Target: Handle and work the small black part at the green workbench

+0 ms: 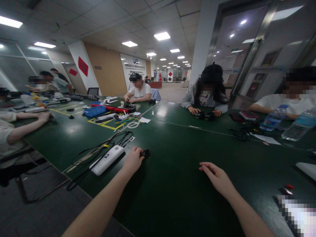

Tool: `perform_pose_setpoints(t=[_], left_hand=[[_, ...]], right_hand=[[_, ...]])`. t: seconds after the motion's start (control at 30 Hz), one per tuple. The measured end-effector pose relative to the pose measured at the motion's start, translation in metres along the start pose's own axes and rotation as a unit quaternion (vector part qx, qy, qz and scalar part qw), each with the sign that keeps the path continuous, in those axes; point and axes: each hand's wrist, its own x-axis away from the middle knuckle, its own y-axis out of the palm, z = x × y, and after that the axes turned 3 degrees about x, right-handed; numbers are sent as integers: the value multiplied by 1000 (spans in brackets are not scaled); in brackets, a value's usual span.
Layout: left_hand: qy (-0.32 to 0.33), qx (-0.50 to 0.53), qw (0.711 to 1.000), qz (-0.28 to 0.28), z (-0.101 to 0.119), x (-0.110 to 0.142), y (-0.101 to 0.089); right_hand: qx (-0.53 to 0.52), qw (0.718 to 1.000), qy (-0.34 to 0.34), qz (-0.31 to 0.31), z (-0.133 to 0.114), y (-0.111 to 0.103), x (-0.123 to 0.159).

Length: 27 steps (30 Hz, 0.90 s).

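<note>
On the dark green table, my left hand (pixel 132 162) closes its fingers around a small black object (pixel 145 152). Its exact kind cannot be made out, since the fingers cover part of it. My right hand (pixel 218 179) is held over the table farther right, thumb side up, fingers loosely stretched forward and holding nothing. Just left of my left hand lies a white power strip (pixel 108 159) marked with a 2, and black cables (pixel 98 148) loop around it.
Beyond the strip are a blue basket (pixel 94 111), a white cable coil (pixel 133 125) and yellow tape outlines. Water bottles (pixel 274 117) stand at the right, near a black cable bundle (pixel 242 134). Several people sit around the table; one opposite holds a black device (pixel 204 115).
</note>
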Motion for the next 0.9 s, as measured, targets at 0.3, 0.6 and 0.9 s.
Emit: perform_pose_setpoints(t=[0.3,0.6,0.9], left_hand=[[3,17,1000,-19,4,1,-3],[4,11,1000,-19,2,-2,-1],[2,111,994,-9,-7,-4,0]], right_hand=[[1,1000,-7,4,0,-1,1],[1,1000,-10,7,-2,0,1],[7,1000,-3,4,-4,-1,3]])
